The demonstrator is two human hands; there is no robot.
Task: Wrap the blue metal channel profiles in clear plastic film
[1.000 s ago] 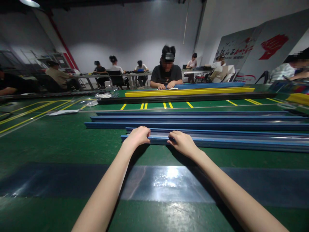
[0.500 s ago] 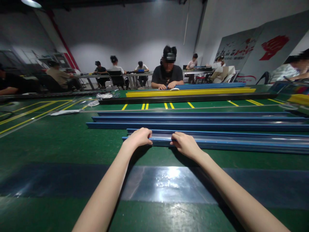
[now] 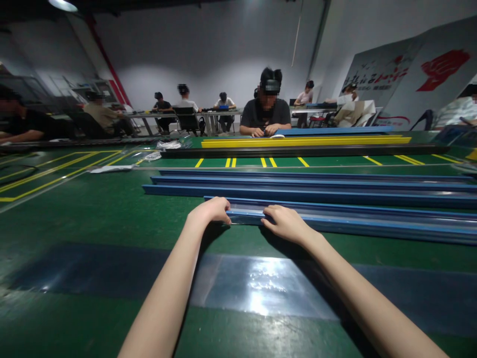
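My left hand [image 3: 214, 210] is closed on the near wall of a long blue channel rail [image 3: 357, 221], close to its left end. Its fingers reach over the top edge, with the thumb low at the front. A short stretch of rail to the right, my right hand [image 3: 285, 222] grips the same wall, fingers bent over the edge. The rail lies on the green table, its open side up. Nearer me, a flat, clear, shiny plastic strip [image 3: 257, 286] passes beneath both forearms.
More blue rails [image 3: 298, 191] lie just behind, parallel. Farther back are a black rail [image 3: 298, 150], a yellow rail [image 3: 305, 142] and crumpled clear plastic [image 3: 169, 144]. A person [image 3: 265, 112] works across the green table [image 3: 93, 219]; others sit beyond.
The view has shifted, moving the scene slightly right. My left hand has slid a little toward the rail's left end. My right hand stays at the near wall, its fingers slightly rearranged.
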